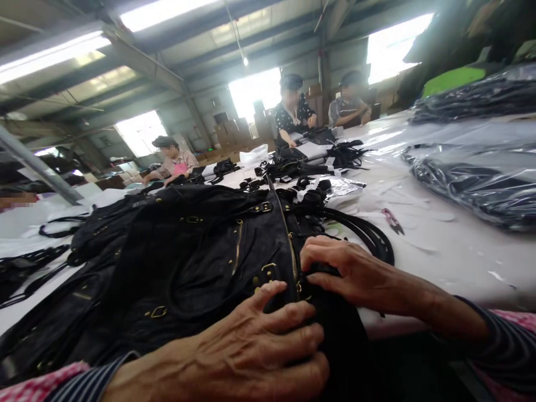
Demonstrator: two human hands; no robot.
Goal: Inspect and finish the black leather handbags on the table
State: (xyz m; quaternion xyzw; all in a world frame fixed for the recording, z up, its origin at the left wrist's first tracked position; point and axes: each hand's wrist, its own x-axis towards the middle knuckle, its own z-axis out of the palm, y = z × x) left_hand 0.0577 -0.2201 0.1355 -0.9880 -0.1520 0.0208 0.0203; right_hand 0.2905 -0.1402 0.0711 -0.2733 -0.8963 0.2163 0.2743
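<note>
A black handbag [218,240] with brass zippers and buckles lies in front of me on the table. Its long brass zipper [292,251] runs away from me, between my two hands. My left hand [268,340] rests on the bag's near end, fingers stretched and apart, with the thumb close to a brass buckle. On the other side of the zipper, my right hand [335,265] has its fingers curled and its thumb pressed towards them, gripping the bag's black edge. What lies under the right fingers is partly hidden. Black handles [368,231] loop out just beyond that hand.
Small pink-handled thread snips [392,221] lie on the white table [439,251] at right. Plastic-wrapped black goods [481,178] are stacked beyond them. More black bags [301,162] and straps lie further back, where several co-workers [293,109] sit or stand.
</note>
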